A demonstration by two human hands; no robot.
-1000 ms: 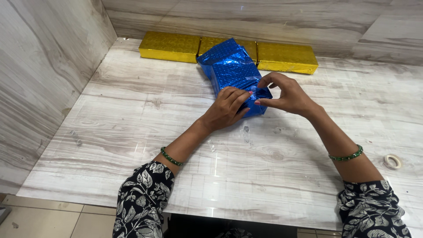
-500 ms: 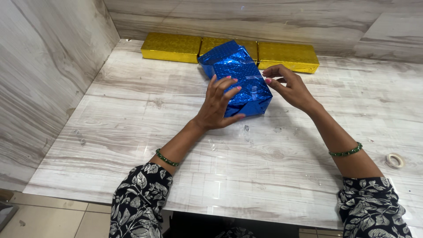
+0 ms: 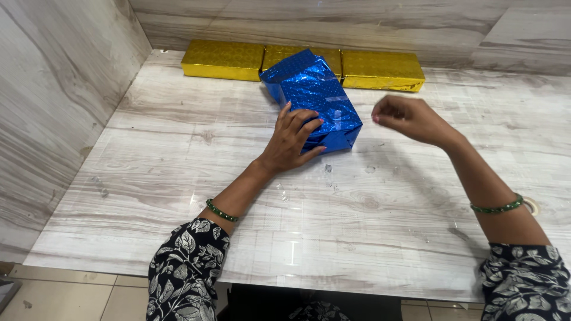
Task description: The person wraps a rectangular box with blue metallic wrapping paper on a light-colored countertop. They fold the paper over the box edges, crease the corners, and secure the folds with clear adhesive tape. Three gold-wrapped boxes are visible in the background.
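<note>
Right hand (image 3: 410, 119) withdrawn, loosely curled, perhaps empty, left hand (image 3: 292, 138) spread on blue parcel (image 3: 315, 95)

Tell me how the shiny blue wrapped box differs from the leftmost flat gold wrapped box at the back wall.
The shiny blue wrapped box is blue, the leftmost flat gold wrapped box gold. The blue box lies out on the table at a slant, the gold box squared against the back wall in a row. The left hand rests on the blue box; nothing touches the gold box. Both wear glittery foil paper.
</note>
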